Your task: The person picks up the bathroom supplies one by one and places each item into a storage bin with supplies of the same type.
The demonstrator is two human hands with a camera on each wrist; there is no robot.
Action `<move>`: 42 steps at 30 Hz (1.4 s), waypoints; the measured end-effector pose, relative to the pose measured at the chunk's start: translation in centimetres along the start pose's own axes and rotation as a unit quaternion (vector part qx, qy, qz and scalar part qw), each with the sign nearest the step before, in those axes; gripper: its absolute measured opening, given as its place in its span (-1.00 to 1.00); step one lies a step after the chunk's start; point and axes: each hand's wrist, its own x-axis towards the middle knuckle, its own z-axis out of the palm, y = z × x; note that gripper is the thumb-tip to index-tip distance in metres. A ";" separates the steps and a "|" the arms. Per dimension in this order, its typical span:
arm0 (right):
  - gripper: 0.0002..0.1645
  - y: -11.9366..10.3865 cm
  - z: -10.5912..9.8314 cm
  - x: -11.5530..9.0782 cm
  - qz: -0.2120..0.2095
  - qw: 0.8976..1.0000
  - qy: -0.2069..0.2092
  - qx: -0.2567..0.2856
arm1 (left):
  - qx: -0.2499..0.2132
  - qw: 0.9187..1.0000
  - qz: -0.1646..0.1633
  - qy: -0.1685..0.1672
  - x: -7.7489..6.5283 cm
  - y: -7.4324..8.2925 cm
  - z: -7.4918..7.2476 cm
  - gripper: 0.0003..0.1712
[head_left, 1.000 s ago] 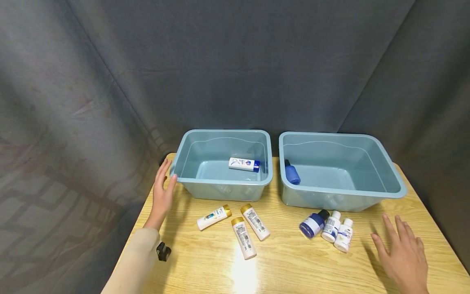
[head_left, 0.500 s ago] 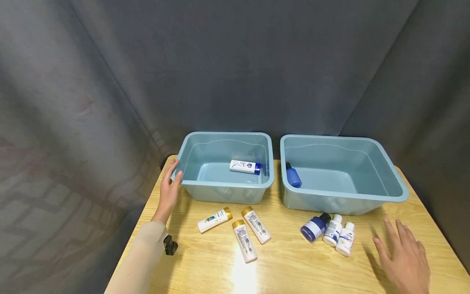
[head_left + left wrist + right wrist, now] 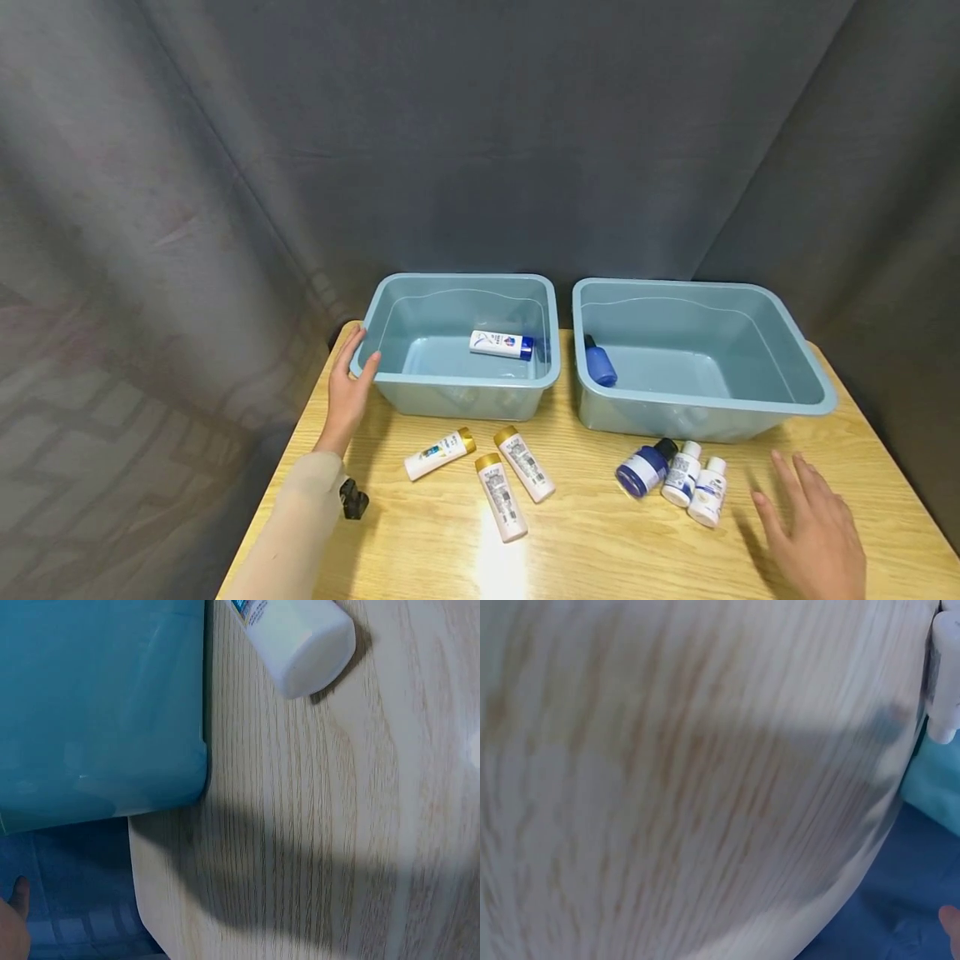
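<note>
My left hand (image 3: 348,400) is at the front left corner of the left blue-grey bin (image 3: 465,398), fingers fairly straight along the outside and thumb over the rim. Inside that bin lies a white bottle with a blue cap (image 3: 501,344). My right hand (image 3: 813,529) hovers over the table with fingers spread, holding nothing. Just left of it are a white bottle (image 3: 707,493), another white bottle (image 3: 682,475) and a dark blue bottle with a black cap (image 3: 645,469). The left wrist view catches only a fingertip (image 3: 20,896) beside the bin.
A second blue-grey bin (image 3: 697,415) stands to the right, with a blue bottle (image 3: 601,365) inside. Three gold-capped bottles lie before the left bin: one white (image 3: 437,455), two pale (image 3: 501,500). Grey curtain (image 3: 480,133) hangs behind the wooden table (image 3: 585,550).
My left hand has moved right and closer in, its thumb coming over the left bin's rim. The right hand has shifted slightly left and stays spread. The bottles keep their places.
</note>
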 end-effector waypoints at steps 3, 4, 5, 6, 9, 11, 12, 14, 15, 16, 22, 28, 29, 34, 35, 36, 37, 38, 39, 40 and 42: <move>-0.22 -0.5 0.1 -0.1 -0.011 1.000 0.008 0.007 | 0.010 1.000 0.000 0.004 0.0 0.1 0.0 -0.41; -0.22 -0.7 0.1 -0.1 -0.015 1.000 0.010 0.008 | 0.011 1.000 0.000 0.004 -0.1 0.0 0.0 -0.41; -0.22 -0.8 0.1 -0.2 -0.019 1.000 0.012 0.010 | 0.007 1.000 0.002 0.006 -0.1 0.0 0.0 -0.41; -0.22 -1.0 0.1 -0.2 -0.023 1.000 0.013 0.012 | 0.002 1.000 0.003 0.007 -0.1 -0.1 0.1 -0.41; -0.23 -1.6 0.1 -0.3 -0.034 0.999 0.018 0.015 | -0.011 1.000 0.010 0.013 -0.2 -0.5 0.2 -0.43; -0.24 -2.0 0.1 -0.3 -0.045 0.999 0.023 0.021 | -0.021 0.999 0.016 0.019 -0.2 -0.8 0.3 -0.44; -0.24 -2.2 0.2 -0.3 -0.049 0.998 0.023 0.024 | -0.025 0.999 0.019 0.022 -0.2 -1.0 0.4 -0.44; -0.25 -2.6 0.3 -0.3 -0.061 0.997 0.025 0.028 | -0.031 0.999 0.028 0.031 -0.1 -1.5 0.6 -0.45; -0.25 -2.8 0.3 -0.3 -0.066 0.997 0.025 0.029 | -0.030 0.998 0.029 0.037 0.0 -2.0 0.7 -0.45; -0.25 -3.0 0.3 -0.3 -0.072 0.997 0.025 0.030 | -0.029 0.998 0.031 0.042 0.1 -2.5 0.7 -0.46; -0.28 -4.5 0.5 -0.2 -0.105 0.993 0.041 0.040 | 0.012 0.995 0.054 0.080 0.7 -4.8 1.1 -0.50; -0.30 -6.4 0.9 -0.3 -0.117 0.989 0.058 0.066 | 0.037 0.989 0.093 0.107 0.8 -4.9 1.2 -0.51; -0.30 -6.7 1.0 -0.3 -0.121 0.988 0.061 0.071 | 0.034 0.989 0.095 0.106 0.8 -4.9 1.2 -0.51; -0.32 -8.5 1.5 -0.1 -0.142 0.984 0.063 0.084 | 0.012 0.993 0.073 0.092 0.7 -4.8 1.3 -0.49; -0.31 -8.8 1.5 -0.1 -0.144 0.984 0.060 0.085 | 0.008 0.994 0.065 0.089 0.7 -4.8 1.3 -0.48; -0.31 -9.2 1.6 0.0 -0.146 0.984 0.057 0.086 | 0.006 0.994 0.058 0.087 0.7 -4.8 1.3 -0.48; -0.30 -9.5 1.7 -0.1 -0.147 0.984 0.054 0.087 | 0.002 0.995 0.053 0.085 0.7 -4.7 1.4 -0.48; -0.30 -9.7 1.8 -0.1 -0.148 0.984 0.051 0.088 | -0.001 0.995 0.051 0.084 0.6 -4.7 1.4 -0.47; -0.29 -10.0 1.9 -0.1 -0.149 0.984 0.048 0.089 | -0.002 0.995 0.050 0.083 0.6 -4.7 1.4 -0.47; -0.29 -10.3 2.0 -0.1 -0.152 0.983 0.045 0.091 | -0.003 0.995 0.049 0.083 0.5 -4.6 1.3 -0.47; -0.29 -10.7 2.2 -0.1 -0.157 0.982 0.041 0.094 | -0.005 0.995 0.048 0.082 0.3 -3.9 1.3 -0.47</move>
